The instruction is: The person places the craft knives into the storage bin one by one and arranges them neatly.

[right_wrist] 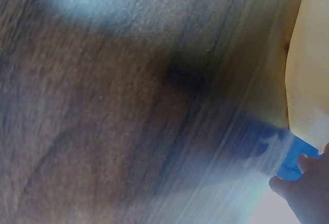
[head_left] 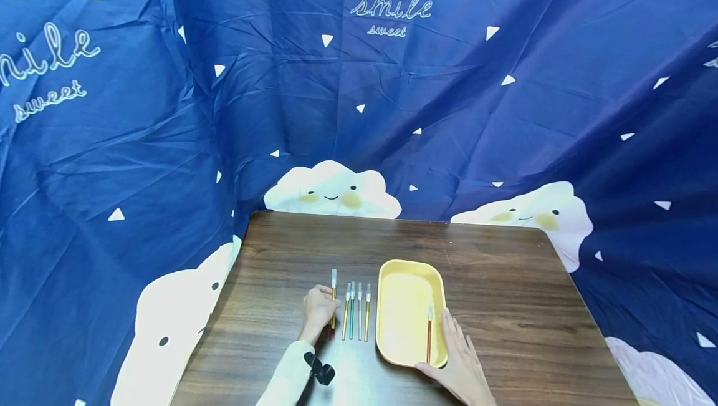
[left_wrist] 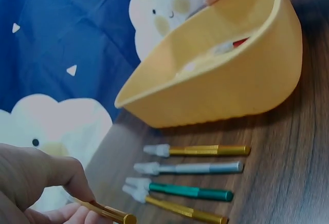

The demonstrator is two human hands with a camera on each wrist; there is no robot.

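Note:
My left hand (head_left: 318, 307) pinches a gold craft knife (left_wrist: 110, 212), its clear-capped end pointing away from me in the head view. Under that hand, a red handle (head_left: 330, 333) partly shows on the table. To its right lie several more capped craft knives in a row: a gold one (left_wrist: 187, 210), a green one (left_wrist: 193, 190), a silver one (left_wrist: 200, 168) and another gold one (left_wrist: 211, 150). My right hand (head_left: 461, 362) rests against the near right corner of a yellow tray (head_left: 387, 356), thumb at the near rim and fingers stretched along the right side. Inside the tray lies a red craft knife (head_left: 429, 337).
Everything sits on a dark wood-grain table (head_left: 505, 281). A blue curtain (head_left: 291, 94) with clouds and triangles hangs behind it and along its sides. A black strap mount (head_left: 320, 368) sits on the left wrist.

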